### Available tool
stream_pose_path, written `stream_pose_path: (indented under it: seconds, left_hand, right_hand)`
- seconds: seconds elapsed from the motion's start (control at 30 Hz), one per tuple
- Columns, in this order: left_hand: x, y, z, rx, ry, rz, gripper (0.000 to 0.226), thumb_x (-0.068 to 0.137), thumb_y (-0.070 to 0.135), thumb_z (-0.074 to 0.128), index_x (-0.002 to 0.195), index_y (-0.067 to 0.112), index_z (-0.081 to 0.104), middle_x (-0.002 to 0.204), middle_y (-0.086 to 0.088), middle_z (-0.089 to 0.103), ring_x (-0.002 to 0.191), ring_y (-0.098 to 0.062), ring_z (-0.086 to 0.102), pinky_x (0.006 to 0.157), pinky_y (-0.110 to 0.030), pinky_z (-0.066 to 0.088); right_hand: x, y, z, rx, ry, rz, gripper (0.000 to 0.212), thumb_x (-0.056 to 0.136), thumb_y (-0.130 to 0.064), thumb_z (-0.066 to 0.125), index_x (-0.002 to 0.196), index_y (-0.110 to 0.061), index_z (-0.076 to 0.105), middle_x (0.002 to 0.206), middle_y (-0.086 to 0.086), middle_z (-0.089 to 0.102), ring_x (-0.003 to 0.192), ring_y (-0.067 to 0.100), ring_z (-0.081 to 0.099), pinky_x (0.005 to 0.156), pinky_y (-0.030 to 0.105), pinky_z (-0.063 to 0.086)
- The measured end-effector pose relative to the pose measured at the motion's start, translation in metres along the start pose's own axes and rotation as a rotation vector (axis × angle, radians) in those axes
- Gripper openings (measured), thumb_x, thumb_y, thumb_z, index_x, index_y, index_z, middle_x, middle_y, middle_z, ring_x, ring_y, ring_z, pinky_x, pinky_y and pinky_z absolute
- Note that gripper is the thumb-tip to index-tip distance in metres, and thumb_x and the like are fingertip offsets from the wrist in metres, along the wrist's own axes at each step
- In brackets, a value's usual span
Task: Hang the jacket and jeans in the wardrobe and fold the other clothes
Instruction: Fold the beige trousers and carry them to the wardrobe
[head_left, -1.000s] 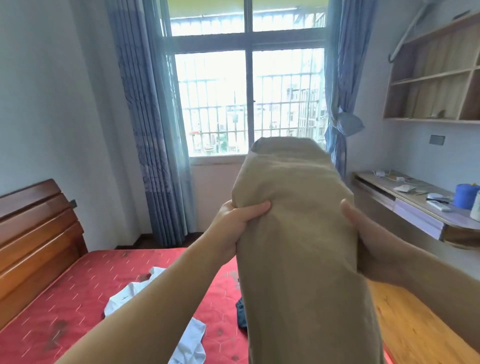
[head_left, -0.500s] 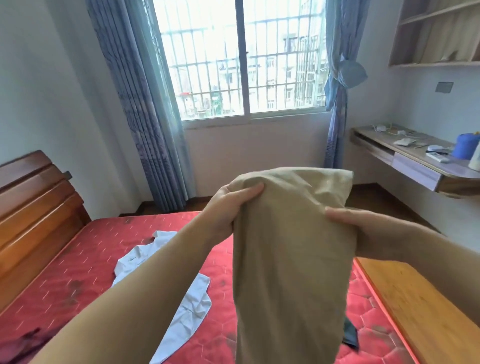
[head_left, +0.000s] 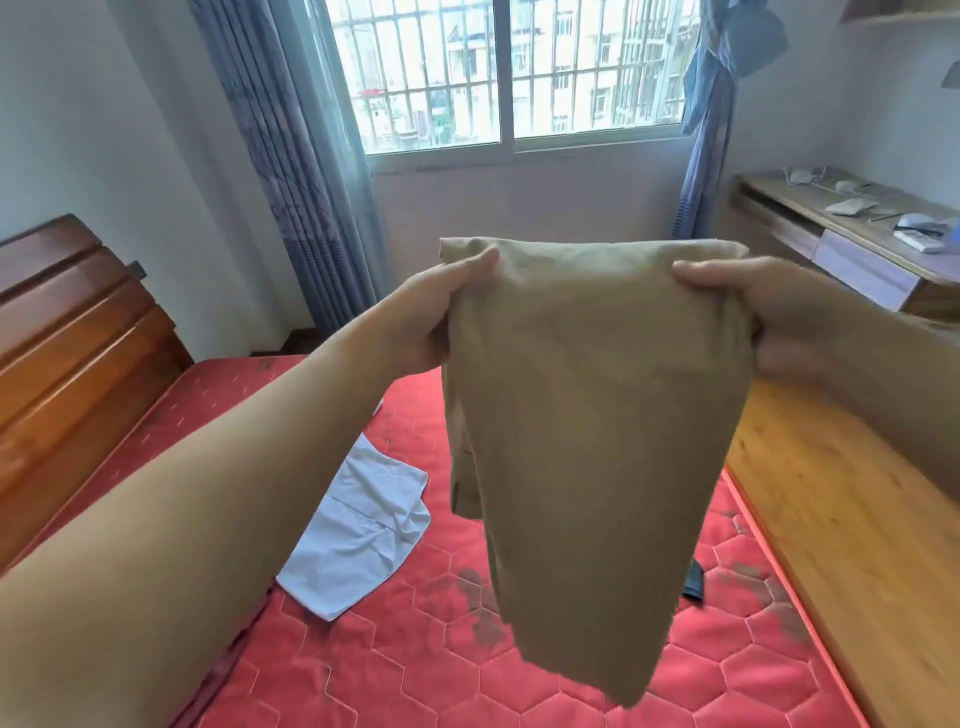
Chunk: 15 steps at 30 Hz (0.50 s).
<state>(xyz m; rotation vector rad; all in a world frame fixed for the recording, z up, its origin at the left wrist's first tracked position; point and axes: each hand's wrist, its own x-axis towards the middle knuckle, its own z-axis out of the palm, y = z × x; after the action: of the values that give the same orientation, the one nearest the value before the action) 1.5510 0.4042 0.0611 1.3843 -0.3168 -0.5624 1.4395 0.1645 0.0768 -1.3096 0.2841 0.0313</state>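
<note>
Two hands hold one piece of tan cloth (head_left: 587, 447) up in the air above the bed. The left hand (head_left: 431, 317) grips the cloth's upper left corner, with the thumb lying across the front of the fabric and the fingers hidden behind it. The right hand (head_left: 779, 317) grips the upper right corner, its fingers curled over the top edge and bunching the fabric there. The cloth is doubled over along its top edge and hangs down between the hands, narrowing toward a lower tip that dangles above the red mattress (head_left: 415, 670) without clearly touching it.

Two other garments lie on the mattress. One white garment (head_left: 358, 540) is spread out in loose creases to the left of the hanging cloth, partly behind the left forearm. One dark item (head_left: 693, 579) peeks out from behind the cloth's right edge, near the mattress side; too little of it shows to tell what it is.

A wooden headboard (head_left: 78, 338) stands at the left. One barred window (head_left: 509, 73) is in the far wall, with two blue curtains: one (head_left: 291, 171) hanging loose at the left, one (head_left: 711, 119) tied back at the right. A wooden desk (head_left: 852, 239) along the right wall carries several small objects, too blurred to count.
</note>
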Motion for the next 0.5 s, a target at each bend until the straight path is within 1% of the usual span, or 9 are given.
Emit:
stream_pose_path:
  seconds: [0.03, 0.1, 0.17, 0.23, 0.27, 0.33, 0.37, 0.43, 0.5]
  left_hand:
    - [0.0, -0.005, -0.005, -0.06, -0.041, -0.01, 0.055, 0.087, 0.057, 0.053, 0.118, 0.014, 0.066, 0.109, -0.007, 0.071, 0.101, -0.023, 0.067, 0.088, -0.033, 0.055]
    - [-0.001, -0.018, -0.012, -0.127, -0.122, -0.044, 0.076, 0.083, 0.073, 0.043, 0.128, 0.015, 0.062, 0.124, -0.011, 0.064, 0.115, -0.028, 0.061, 0.098, -0.039, 0.049]
    - [-0.003, -0.032, -0.015, -0.065, -0.112, -0.085, 0.067, 0.086, 0.061, 0.049, 0.134, 0.014, 0.058, 0.123, -0.011, 0.064, 0.109, -0.024, 0.063, 0.09, -0.034, 0.052]
    - [-0.001, -0.042, -0.022, 0.03, -0.116, -0.051, 0.052, 0.088, 0.037, 0.054, 0.133, 0.011, 0.058, 0.118, -0.012, 0.063, 0.099, -0.022, 0.063, 0.081, -0.03, 0.052]
    - [-0.001, -0.044, -0.025, 0.024, -0.102, -0.019, 0.045, 0.089, 0.031, 0.053, 0.128, 0.011, 0.063, 0.114, -0.012, 0.065, 0.095, -0.021, 0.064, 0.078, -0.029, 0.051]
    - [-0.001, -0.043, -0.024, -0.086, -0.043, -0.044, 0.039, 0.095, 0.036, 0.048, 0.117, 0.012, 0.069, 0.1, -0.008, 0.072, 0.086, -0.019, 0.067, 0.075, -0.028, 0.051]
    - [-0.001, -0.045, -0.022, -0.123, -0.018, -0.083, 0.042, 0.097, 0.042, 0.046, 0.115, 0.012, 0.07, 0.096, -0.006, 0.074, 0.085, -0.018, 0.069, 0.075, -0.028, 0.052]
    - [-0.001, -0.061, -0.018, -0.042, -0.006, -0.183, 0.045, 0.095, 0.049, 0.05, 0.114, 0.012, 0.069, 0.097, -0.006, 0.074, 0.089, -0.018, 0.07, 0.081, -0.029, 0.055]
    - [-0.006, -0.082, -0.016, 0.057, -0.02, -0.243, 0.03, 0.096, 0.036, 0.055, 0.102, 0.011, 0.072, 0.088, -0.003, 0.074, 0.079, -0.014, 0.07, 0.073, -0.025, 0.055]
  right_hand:
    - [0.004, -0.008, 0.0, 0.059, 0.01, -0.059, 0.016, 0.092, -0.025, 0.057, 0.088, -0.016, 0.069, 0.072, 0.002, 0.074, 0.067, 0.014, 0.071, 0.053, 0.025, 0.057]
    - [0.01, -0.01, 0.001, 0.094, -0.051, -0.095, 0.027, 0.083, -0.039, 0.06, 0.096, -0.017, 0.071, 0.088, 0.003, 0.076, 0.082, 0.016, 0.073, 0.066, 0.029, 0.059]
    - [0.011, 0.012, 0.0, -0.046, -0.155, -0.006, 0.033, 0.079, -0.029, 0.062, 0.106, -0.013, 0.07, 0.101, 0.007, 0.075, 0.088, 0.017, 0.073, 0.079, 0.032, 0.06]
    - [0.016, 0.029, -0.002, -0.119, -0.176, 0.036, 0.025, 0.083, -0.012, 0.06, 0.106, -0.009, 0.069, 0.094, 0.009, 0.075, 0.079, 0.016, 0.073, 0.075, 0.028, 0.06]
    - [0.02, 0.03, -0.003, -0.094, -0.164, 0.026, 0.02, 0.086, -0.008, 0.057, 0.103, -0.01, 0.068, 0.088, 0.008, 0.075, 0.073, 0.014, 0.072, 0.07, 0.027, 0.06]
    - [0.033, 0.026, -0.005, 0.026, -0.069, -0.003, 0.011, 0.092, -0.011, 0.055, 0.093, -0.015, 0.066, 0.079, 0.004, 0.073, 0.067, 0.012, 0.071, 0.065, 0.025, 0.06]
    - [0.04, 0.029, -0.006, 0.055, -0.014, 0.006, 0.008, 0.092, -0.015, 0.057, 0.091, -0.017, 0.065, 0.079, 0.003, 0.073, 0.067, 0.011, 0.07, 0.064, 0.025, 0.06]
    - [0.05, 0.047, -0.01, -0.037, 0.026, 0.083, 0.012, 0.091, -0.016, 0.062, 0.102, -0.017, 0.066, 0.083, 0.003, 0.072, 0.067, 0.011, 0.07, 0.061, 0.026, 0.059]
    - [0.051, 0.068, -0.012, -0.124, 0.011, 0.202, 0.009, 0.091, -0.014, 0.062, 0.1, -0.015, 0.065, 0.077, 0.002, 0.072, 0.06, 0.011, 0.068, 0.052, 0.024, 0.057]
